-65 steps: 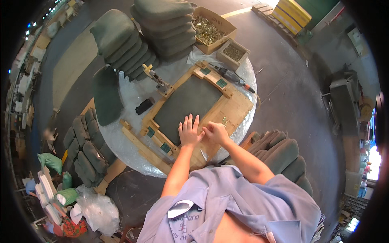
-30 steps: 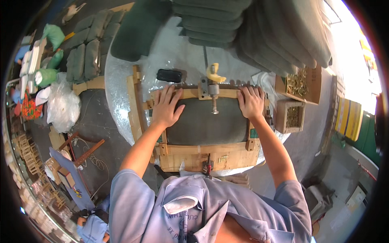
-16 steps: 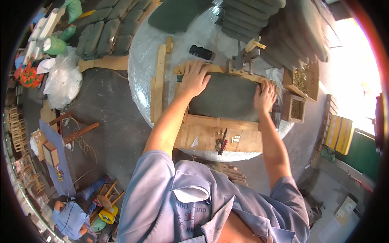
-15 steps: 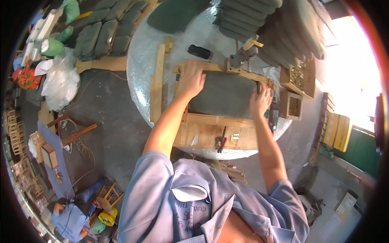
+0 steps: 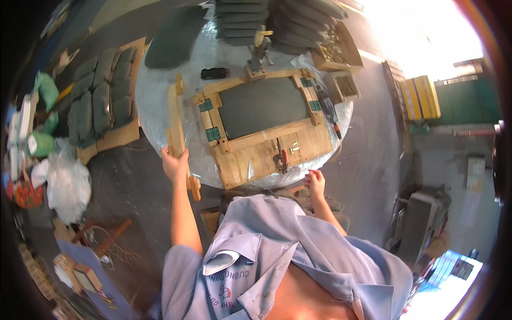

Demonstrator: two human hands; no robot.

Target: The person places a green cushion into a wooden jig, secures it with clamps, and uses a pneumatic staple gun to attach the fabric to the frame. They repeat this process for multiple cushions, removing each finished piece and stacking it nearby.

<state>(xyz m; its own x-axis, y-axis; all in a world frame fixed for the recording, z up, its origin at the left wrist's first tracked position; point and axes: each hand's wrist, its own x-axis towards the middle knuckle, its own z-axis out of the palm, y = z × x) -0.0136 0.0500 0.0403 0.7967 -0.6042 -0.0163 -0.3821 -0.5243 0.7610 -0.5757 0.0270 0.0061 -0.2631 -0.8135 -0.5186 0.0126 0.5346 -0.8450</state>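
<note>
Wooden strip [image 5: 175,117] in the left hand [image 5: 174,166]

A round, film-covered table [image 5: 152,98] fills the middle. Stacked dark cushions [image 5: 242,21] stand at its far side, near an open cardboard box [image 5: 351,48] of metal parts. Nearer lies a wooden frame [image 5: 250,141] around a flat dark panel [image 5: 264,106]. Left of the frame and apart from it, the strip runs along the table's left side; whether it is lifted, I cannot tell. The left hand is closed around its nearer part. The right hand [image 5: 316,184] is just off the near edge, fingers loosely bent; whether they pinch anything, I cannot tell. A power tool [image 5: 328,109] lies just right of the frame, a black object [image 5: 214,73] beyond its far left corner, and a red-handled clamp [image 5: 284,160] in front, beside small brass-coloured pieces [image 5: 294,148].
</note>
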